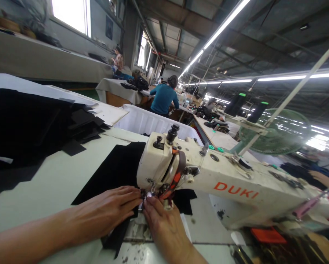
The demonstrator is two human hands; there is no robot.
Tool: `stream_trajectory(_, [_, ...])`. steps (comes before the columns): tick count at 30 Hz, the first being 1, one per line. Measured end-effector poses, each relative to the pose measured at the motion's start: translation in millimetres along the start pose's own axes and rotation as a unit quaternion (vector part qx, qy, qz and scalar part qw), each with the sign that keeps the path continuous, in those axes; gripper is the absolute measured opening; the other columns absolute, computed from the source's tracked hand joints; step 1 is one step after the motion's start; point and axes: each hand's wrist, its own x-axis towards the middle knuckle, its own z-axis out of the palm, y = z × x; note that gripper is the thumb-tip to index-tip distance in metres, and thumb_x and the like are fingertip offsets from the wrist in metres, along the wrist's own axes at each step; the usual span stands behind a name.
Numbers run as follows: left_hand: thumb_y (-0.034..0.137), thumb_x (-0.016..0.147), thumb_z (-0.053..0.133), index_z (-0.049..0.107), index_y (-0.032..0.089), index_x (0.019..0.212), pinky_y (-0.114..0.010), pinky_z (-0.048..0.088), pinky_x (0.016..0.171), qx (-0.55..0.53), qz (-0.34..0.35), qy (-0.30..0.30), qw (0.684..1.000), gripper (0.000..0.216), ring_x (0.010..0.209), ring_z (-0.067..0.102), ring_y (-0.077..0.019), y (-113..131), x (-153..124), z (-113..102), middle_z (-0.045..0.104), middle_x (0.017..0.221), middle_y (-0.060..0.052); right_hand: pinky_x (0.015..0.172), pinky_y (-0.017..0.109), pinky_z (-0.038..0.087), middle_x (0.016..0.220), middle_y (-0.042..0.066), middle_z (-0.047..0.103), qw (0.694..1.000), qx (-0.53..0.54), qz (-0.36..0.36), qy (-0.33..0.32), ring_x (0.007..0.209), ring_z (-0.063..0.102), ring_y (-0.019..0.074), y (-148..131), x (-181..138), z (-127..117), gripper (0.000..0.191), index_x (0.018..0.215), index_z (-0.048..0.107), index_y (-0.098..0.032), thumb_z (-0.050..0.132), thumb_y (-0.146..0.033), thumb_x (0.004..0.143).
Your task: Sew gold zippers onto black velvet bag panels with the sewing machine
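Note:
A white sewing machine (208, 172) with orange lettering stands in front of me. Black fabric (112, 172) lies under its needle area and spreads out to the left and a little to the right. My left hand (113, 205) rests flat on this fabric, fingers stretched out, their tips just left of the presser foot. Close to the needle, my right hand (163, 220) has its fingers bent together at a small white piece (147, 198), perhaps a label. Both hands' fingertips nearly meet there, and the needle is partly hidden by the machine head.
Stacked black cut pieces (37, 124) cover the table's left side. Behind the machine stands a white plastic bin (156, 121). Thread cones (236, 104) and a green fan (277, 132) are at the right. A person in a blue top (164, 99) sits farther ahead.

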Motion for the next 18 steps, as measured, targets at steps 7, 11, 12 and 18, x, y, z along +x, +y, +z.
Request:
stream_trajectory(7, [0.018, 0.105, 0.036, 0.062, 0.013, 0.129, -0.032, 0.043, 0.112, 0.028, 0.009, -0.001, 1.0, 0.035, 0.12, 0.062, -0.0213, -0.3, 1.4, -0.1, 0.067, 0.128, -0.01, 0.085, 0.038, 0.053, 0.114, 0.006, 0.072, 1.0, -0.005, 0.004, -0.01, 0.095, 0.067, 0.0244, -0.6, 0.1, -0.5, 0.026, 0.119, 0.063, -0.019, 0.057, -0.012, 0.095])
stream_trajectory(11, [0.021, 0.108, 0.03, 0.062, 0.012, 0.127, -0.03, 0.043, 0.112, 0.045, 0.021, 0.014, 0.999, 0.039, 0.12, 0.062, -0.0202, -1.0, 1.4, -0.3, 0.068, 0.128, -0.01, 0.086, 0.038, 0.053, 0.112, 0.006, 0.073, 1.0, -0.004, 0.002, -0.018, 0.096, 0.067, 0.0245, -0.2, 1.4, -2.4, 0.028, 0.118, 0.064, -0.02, 0.059, -0.01, 0.092])
stream_trajectory(12, [0.021, 0.108, 0.029, 0.063, 0.012, 0.127, -0.03, 0.043, 0.112, 0.045, 0.024, 0.019, 0.999, 0.04, 0.12, 0.062, -0.0198, -1.5, 1.2, 0.6, 0.068, 0.127, -0.01, 0.086, 0.037, 0.052, 0.111, 0.006, 0.073, 1.0, -0.004, 0.001, -0.015, 0.095, 0.067, 0.0242, 0.1, 1.4, -2.2, 0.027, 0.118, 0.064, -0.02, 0.059, -0.01, 0.093])
stream_trajectory(18, [0.026, 0.106, 0.04, 0.06, 0.017, 0.133, -0.033, 0.04, 0.114, -0.02, -0.017, 0.011, 1.0, 0.034, 0.124, 0.059, -0.0204, -5.9, -2.5, 5.2, 0.065, 0.132, -0.007, 0.09, 0.036, 0.051, 0.112, 0.006, 0.073, 1.0, 0.003, -0.002, -0.004, 0.099, 0.067, 0.0226, 1.7, 0.0, 1.1, 0.029, 0.119, 0.063, -0.02, 0.058, -0.009, 0.093])
